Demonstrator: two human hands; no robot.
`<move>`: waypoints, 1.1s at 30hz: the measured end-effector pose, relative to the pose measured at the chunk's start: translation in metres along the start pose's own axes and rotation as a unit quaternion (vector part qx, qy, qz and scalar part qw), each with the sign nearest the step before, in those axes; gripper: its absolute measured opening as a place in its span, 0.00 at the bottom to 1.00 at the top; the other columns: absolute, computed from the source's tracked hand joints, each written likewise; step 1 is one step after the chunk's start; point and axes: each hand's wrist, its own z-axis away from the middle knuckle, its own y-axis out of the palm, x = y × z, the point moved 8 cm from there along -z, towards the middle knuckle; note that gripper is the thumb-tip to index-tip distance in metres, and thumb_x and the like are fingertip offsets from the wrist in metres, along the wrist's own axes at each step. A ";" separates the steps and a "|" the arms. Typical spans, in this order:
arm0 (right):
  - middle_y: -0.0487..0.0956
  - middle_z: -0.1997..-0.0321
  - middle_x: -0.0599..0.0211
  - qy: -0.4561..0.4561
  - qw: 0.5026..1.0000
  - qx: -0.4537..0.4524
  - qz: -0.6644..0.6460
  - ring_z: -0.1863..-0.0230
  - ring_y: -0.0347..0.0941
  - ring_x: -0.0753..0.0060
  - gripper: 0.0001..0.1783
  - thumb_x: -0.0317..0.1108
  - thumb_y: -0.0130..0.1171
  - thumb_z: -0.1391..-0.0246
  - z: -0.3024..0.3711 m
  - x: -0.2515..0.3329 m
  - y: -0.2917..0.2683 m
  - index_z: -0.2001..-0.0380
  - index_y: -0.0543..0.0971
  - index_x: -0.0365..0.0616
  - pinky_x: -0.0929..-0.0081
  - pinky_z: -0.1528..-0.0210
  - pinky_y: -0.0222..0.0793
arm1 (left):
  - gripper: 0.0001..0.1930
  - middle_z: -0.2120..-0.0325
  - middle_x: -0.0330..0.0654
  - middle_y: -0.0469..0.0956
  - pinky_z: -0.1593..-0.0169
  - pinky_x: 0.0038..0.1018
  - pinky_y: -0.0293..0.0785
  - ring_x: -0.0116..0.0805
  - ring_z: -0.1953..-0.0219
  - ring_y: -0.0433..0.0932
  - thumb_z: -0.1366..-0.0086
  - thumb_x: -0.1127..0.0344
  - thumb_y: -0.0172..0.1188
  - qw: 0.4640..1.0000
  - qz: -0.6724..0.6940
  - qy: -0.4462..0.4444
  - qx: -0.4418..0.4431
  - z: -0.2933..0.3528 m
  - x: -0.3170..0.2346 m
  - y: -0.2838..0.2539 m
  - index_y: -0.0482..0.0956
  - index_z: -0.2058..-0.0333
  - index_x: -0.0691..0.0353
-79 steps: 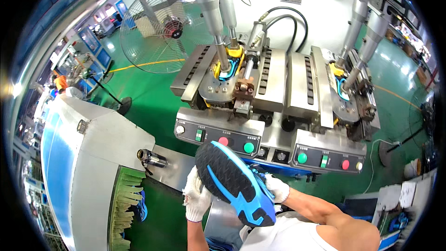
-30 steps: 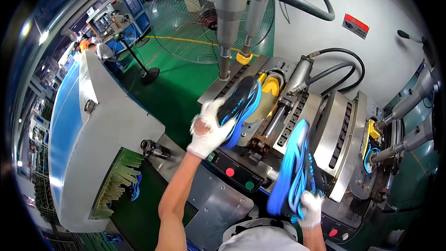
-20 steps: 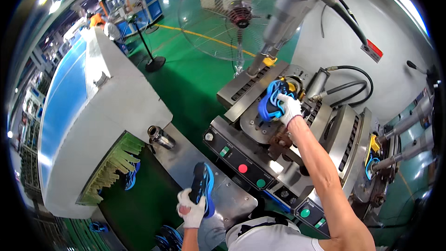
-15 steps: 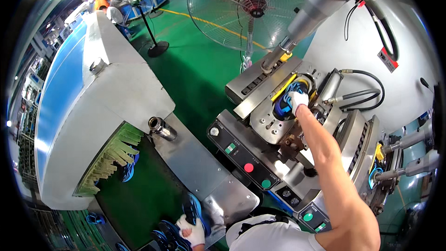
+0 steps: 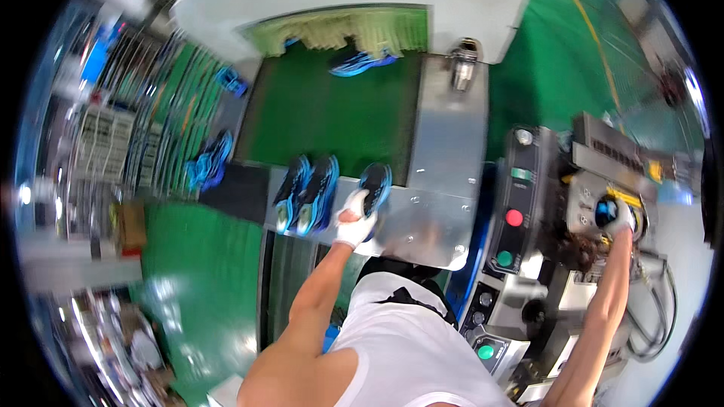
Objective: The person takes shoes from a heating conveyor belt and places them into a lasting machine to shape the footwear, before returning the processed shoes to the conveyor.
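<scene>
Left hand (image 5: 355, 218) holds one shoe (image 5: 375, 182), right hand (image 5: 623, 221) seemingly another (image 5: 605, 210) inside a machine (image 5: 581, 197)

White glare streaks the blurred green floor (image 5: 215, 256).

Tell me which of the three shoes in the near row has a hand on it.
The rightmost shoe: the left hand is on it, while the middle shoe and leftmost shoe have no hand on them.

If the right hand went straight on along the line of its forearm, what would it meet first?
Most likely the yellow bar just beyond the right hand, by the blue-and-black shoe; blur and the overhead view leave depth unclear.
</scene>
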 end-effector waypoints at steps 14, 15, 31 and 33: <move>0.43 0.21 0.31 -0.249 0.543 -0.158 0.786 0.19 0.37 0.35 0.62 0.50 0.71 0.54 0.307 -0.319 0.188 0.24 0.50 0.34 0.50 0.19 0.34 | 0.32 0.41 0.60 0.70 0.34 0.49 0.65 0.65 0.38 0.67 0.45 0.60 0.73 0.995 0.097 0.007 0.028 0.018 0.067 -0.066 0.72 0.43 0.64; 0.42 0.21 0.31 -0.242 0.531 -0.177 0.792 0.19 0.36 0.35 0.63 0.50 0.72 0.55 0.310 -0.320 0.190 0.24 0.50 0.33 0.50 0.19 0.33 | 0.30 0.41 0.59 0.71 0.34 0.48 0.65 0.62 0.37 0.68 0.43 0.60 0.72 0.991 0.127 0.038 0.023 0.003 0.061 -0.079 0.73 0.44 0.63; 0.67 0.29 0.43 -0.082 0.687 -0.169 0.702 0.29 0.64 0.49 0.53 0.48 0.70 0.54 0.421 -0.462 0.145 0.29 0.61 0.36 0.62 0.27 0.58 | 0.46 0.41 0.55 0.75 0.35 0.44 0.68 0.56 0.37 0.70 0.51 0.43 0.75 0.967 -0.117 -0.012 0.227 -0.502 0.166 -0.004 0.70 0.37 0.60; 0.72 0.33 0.43 -0.050 0.790 -0.183 0.584 0.32 0.69 0.52 0.54 0.45 0.76 0.59 0.426 -0.489 0.125 0.31 0.64 0.35 0.65 0.29 0.62 | 0.42 0.48 0.55 0.80 0.44 0.45 0.75 0.58 0.48 0.79 0.53 0.42 0.75 0.988 -0.076 0.131 0.040 -0.508 0.173 -0.001 0.76 0.43 0.61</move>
